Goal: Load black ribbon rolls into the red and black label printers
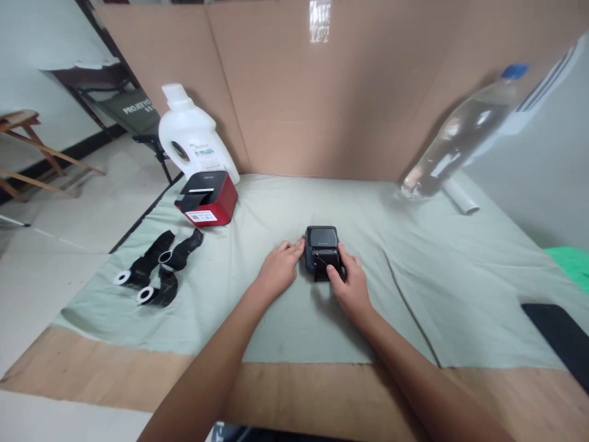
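A small black box-like device [321,247] sits on the pale green cloth [405,288] in the middle of the table. My left hand [279,268] rests on the cloth at the device's left side, fingers curled and their tips touching its edge. My right hand [350,283] is at the device's front right, with thumb and fingers closed on its lower front part. Both forearms reach in from the bottom of the view.
A red and black device [208,197] and a white jug [193,136] stand at the back left. Black ribbon rolls [159,268] lie at the left. A clear water bottle [464,135] and a white roll [460,196] are back right. Cardboard walls [322,92] stand behind.
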`<state>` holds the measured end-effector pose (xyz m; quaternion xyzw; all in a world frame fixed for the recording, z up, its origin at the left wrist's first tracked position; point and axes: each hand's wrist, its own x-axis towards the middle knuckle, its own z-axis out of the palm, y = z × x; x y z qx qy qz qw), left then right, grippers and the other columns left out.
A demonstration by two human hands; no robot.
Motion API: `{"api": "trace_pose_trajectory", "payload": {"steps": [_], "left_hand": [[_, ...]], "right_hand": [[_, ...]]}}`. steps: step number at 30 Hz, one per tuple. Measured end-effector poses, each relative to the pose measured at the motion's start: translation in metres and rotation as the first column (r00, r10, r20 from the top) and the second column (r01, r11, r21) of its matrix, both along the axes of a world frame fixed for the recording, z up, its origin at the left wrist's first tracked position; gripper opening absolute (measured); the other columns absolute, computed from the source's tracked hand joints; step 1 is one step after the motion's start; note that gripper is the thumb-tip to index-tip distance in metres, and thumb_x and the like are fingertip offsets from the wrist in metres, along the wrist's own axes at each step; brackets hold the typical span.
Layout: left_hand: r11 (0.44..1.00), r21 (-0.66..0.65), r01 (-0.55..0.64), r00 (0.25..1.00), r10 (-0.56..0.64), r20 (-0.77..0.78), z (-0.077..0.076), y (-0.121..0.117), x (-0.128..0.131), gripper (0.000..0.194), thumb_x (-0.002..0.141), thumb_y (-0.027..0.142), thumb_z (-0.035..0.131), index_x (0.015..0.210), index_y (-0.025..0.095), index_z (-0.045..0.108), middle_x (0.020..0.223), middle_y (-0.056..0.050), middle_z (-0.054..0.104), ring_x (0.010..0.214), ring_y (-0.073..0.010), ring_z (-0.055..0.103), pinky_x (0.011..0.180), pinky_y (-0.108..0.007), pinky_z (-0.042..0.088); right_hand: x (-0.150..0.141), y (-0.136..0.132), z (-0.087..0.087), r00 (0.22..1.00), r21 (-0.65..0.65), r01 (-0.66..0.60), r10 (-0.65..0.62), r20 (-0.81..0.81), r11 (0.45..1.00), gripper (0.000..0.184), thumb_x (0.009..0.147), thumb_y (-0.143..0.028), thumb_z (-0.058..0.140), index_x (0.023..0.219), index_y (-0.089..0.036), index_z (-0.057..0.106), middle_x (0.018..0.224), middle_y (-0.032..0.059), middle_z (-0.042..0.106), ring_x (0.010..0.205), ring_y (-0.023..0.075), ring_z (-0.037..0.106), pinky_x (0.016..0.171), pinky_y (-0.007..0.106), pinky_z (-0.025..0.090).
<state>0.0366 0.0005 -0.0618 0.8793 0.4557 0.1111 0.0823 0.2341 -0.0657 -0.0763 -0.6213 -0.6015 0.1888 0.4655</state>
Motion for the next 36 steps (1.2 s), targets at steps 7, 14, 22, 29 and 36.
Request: {"api": "trace_pose_trajectory", "payload": {"steps": [7, 14, 22, 29, 36], "left_hand": [[0.997, 0.050, -0.064, 0.992, 0.069, -0.103, 0.004, -0.004, 0.012, 0.064, 0.088, 0.001, 0.040, 0.152, 0.009, 0.048, 0.154, -0.013, 0.052, 0.119, -0.0272, 0.056, 0.094, -0.038, 0.049], [0.996, 0.044, -0.078, 0.976, 0.085, -0.201, 0.009, -0.007, 0.016, 0.062, 0.092, 0.002, 0.039, 0.153, 0.004, 0.043, 0.157, -0.014, 0.047, 0.123, -0.0293, 0.056, 0.095, -0.041, 0.050], [0.994, 0.047, -0.094, 0.976, 0.102, -0.193, 0.012, -0.009, 0.018, 0.061, 0.091, 0.003, 0.040, 0.152, 0.004, 0.045, 0.156, -0.013, 0.049, 0.123, -0.0297, 0.056, 0.095, -0.042, 0.052], [0.995, 0.010, -0.095, 0.995, 0.095, 0.005, 0.001, -0.005, 0.014, 0.065, 0.086, 0.000, 0.041, 0.150, 0.005, 0.049, 0.152, -0.012, 0.054, 0.121, -0.0284, 0.055, 0.103, -0.042, 0.050], [0.996, -0.039, -0.075, 0.960, 0.082, 0.267, -0.014, -0.003, 0.008, 0.066, 0.085, 0.004, 0.046, 0.150, 0.011, 0.051, 0.151, -0.009, 0.056, 0.120, -0.0254, 0.054, 0.110, -0.040, 0.046]], "right_hand": [[0.002, 0.001, 0.001, 1.000, -0.022, -0.005, 0.005, -0.025, 1.000, 0.064, 0.089, -0.042, 0.056, 0.148, -0.016, 0.055, 0.135, 0.0178, 0.065, 0.112, 0.0356, 0.060, 0.101, 0.058, 0.049], [0.003, -0.001, 0.000, 0.999, -0.022, -0.008, 0.007, -0.039, 1.000, 0.064, 0.091, -0.043, 0.055, 0.149, -0.016, 0.055, 0.134, 0.0173, 0.065, 0.109, 0.0340, 0.061, 0.099, 0.056, 0.050], [0.004, -0.001, 0.000, 0.999, -0.031, -0.004, 0.003, -0.037, 1.000, 0.063, 0.091, -0.043, 0.055, 0.148, -0.016, 0.056, 0.131, 0.0171, 0.067, 0.106, 0.0327, 0.061, 0.096, 0.056, 0.050], [0.002, -0.001, 0.000, 0.999, -0.019, 0.000, -0.001, -0.042, 1.000, 0.059, 0.092, -0.041, 0.055, 0.147, -0.018, 0.056, 0.130, 0.0162, 0.067, 0.109, 0.0321, 0.061, 0.100, 0.055, 0.049], [0.005, -0.001, -0.001, 0.999, -0.040, 0.006, -0.008, -0.053, 0.999, 0.061, 0.093, -0.042, 0.055, 0.148, -0.015, 0.055, 0.124, 0.0178, 0.068, 0.108, 0.0318, 0.063, 0.098, 0.053, 0.051]]}}
